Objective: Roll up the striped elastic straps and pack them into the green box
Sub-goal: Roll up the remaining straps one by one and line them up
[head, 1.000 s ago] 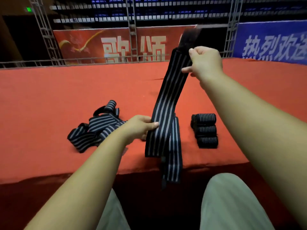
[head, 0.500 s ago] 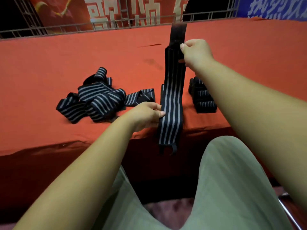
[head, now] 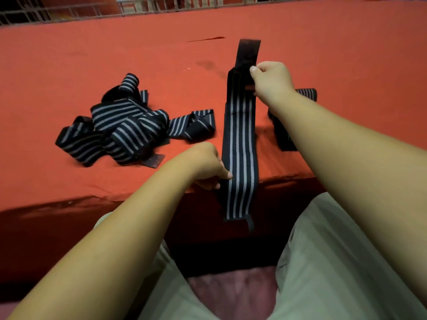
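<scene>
The red-covered table [head: 69, 54] carries a loose heap of striped elastic straps [head: 120, 125] on the left. One striped strap [head: 240, 146] is stretched upright over the table's near edge. The right hand [head: 271, 82] has its fingers clamped near the strap's plain black top, and the left hand [head: 205, 165] pinches its lower edge. Rolled straps [head: 306, 93] lie behind the right forearm (mostly hidden).

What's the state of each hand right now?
Left hand: closed, pinching the strap low on its side edge.
Right hand: closed, gripping the same strap near its top.
</scene>
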Available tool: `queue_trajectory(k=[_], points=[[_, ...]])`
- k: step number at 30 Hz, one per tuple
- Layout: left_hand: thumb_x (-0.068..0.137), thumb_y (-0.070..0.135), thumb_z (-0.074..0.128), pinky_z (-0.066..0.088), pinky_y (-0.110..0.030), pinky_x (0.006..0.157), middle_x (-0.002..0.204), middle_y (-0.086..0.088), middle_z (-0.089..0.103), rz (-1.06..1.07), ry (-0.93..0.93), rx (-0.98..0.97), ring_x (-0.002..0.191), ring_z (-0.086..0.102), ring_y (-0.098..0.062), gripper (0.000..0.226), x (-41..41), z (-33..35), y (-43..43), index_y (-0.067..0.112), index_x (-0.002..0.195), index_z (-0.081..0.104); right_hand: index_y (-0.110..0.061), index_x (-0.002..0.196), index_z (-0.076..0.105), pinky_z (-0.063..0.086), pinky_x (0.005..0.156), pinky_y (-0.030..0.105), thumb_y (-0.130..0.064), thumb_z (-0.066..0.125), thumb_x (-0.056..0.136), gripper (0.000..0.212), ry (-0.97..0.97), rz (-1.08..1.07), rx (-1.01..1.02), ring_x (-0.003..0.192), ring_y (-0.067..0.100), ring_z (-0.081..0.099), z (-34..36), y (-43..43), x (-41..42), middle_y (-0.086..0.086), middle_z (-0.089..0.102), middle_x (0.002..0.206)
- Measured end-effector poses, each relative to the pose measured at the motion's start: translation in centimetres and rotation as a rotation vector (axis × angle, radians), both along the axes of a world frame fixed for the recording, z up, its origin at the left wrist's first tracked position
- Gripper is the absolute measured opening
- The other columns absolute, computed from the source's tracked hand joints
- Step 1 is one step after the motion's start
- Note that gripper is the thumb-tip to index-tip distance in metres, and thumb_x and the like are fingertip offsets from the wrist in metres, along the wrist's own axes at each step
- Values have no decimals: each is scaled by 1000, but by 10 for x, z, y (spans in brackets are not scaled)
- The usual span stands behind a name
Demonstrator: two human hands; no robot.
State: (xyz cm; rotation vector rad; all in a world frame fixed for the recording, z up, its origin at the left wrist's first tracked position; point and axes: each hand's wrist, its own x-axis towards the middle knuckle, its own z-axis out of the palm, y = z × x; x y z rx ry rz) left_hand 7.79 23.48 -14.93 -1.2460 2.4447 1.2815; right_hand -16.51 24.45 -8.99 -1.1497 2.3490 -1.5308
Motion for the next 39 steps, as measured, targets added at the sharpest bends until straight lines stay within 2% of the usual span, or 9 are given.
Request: queue_trajectory(k=[3, 8, 11, 15, 18, 21, 27, 32, 39], points=[[87, 32, 91, 63, -33, 63, 81, -9, 79, -96, -54, -100, 73, 79, -23, 27, -6, 13, -9, 11, 91, 74, 0, 82, 59, 59, 83, 65, -41, 51, 93, 44, -36, 13, 29, 95, 47, 72, -16, -17, -14, 6, 55, 76], [95, 37, 81, 56, -29, 54, 79, -6, 81, -45, 67, -231, 63, 73, -19, 29, -31, 27, -48, 9, 90, 77, -1, 94, 62, 59, 90, 56, -25, 52, 109, 30, -147, 74, 81, 74, 14, 80, -32, -36, -19, 9, 60, 88], [102, 24, 71, 44, -20, 40, 72, -8, 75, 67, 211, -296, 48, 61, -19, 22, -56, 35, -80, 8, 88, 73, 1, 102, 65, 61, 94, 53, -24, 50, 111, 31, -189, 66, 110, 70, 10, 79, -43, -50, -25, 6, 62, 91], [98, 14, 71, 63, -37, 74, 93, -12, 80, 141, 338, -394, 77, 77, -27, 5, -95, 31, -127, 13, 101, 74, -3, 110, 70, 63, 93, 50, -23, 49, 112, 29, -218, 4, 154, 77, 17, 80, -52, -67, -30, 4, 71, 93], [99, 23, 76, 59, -36, 92, 118, -10, 78, 111, 271, -461, 107, 75, -30, 28, -122, 17, -156, 12, 125, 74, -13, 110, 68, 65, 88, 51, -21, 48, 113, 22, -343, -36, 156, 89, 25, 81, -56, -76, -32, 10, 75, 105], [101, 32, 77, 58, -41, 101, 125, -15, 77, 81, 225, -388, 112, 74, -33, 47, -142, 3, -177, 7, 139, 67, -18, 97, 63, 63, 93, 53, -21, 47, 114, 23, -419, -62, 218, 98, 34, 80, -62, -83, -37, 4, 67, 83], [100, 20, 78, 63, -40, 76, 93, -14, 76, 109, 257, -207, 77, 70, -27, 42, -166, -9, -198, 5, 138, 68, -21, 128, 73, 60, 97, 46, -29, 53, 110, 29, -201, -74, 387, 108, 32, 75, -82, -101, -52, 6, 77, 118], [96, 22, 83, 60, -46, 100, 105, -19, 80, 86, 173, -277, 103, 76, -36, 32, -179, -10, -205, 4, 122, 79, -32, 138, 70, 56, 104, 43, -38, 54, 110, 33, -176, -90, 425, 114, 28, 74, -87, -108, -55, 0, 77, 127], [97, 41, 78, 59, -46, 98, 100, -11, 80, 73, 93, -373, 101, 75, -33, 28, -185, -19, -211, 15, 108, 82, -25, 129, 73, 54, 99, 43, -34, 51, 113, 29, -92, -118, 419, 118, 34, 66, -85, -104, -53, 6, 73, 130]])
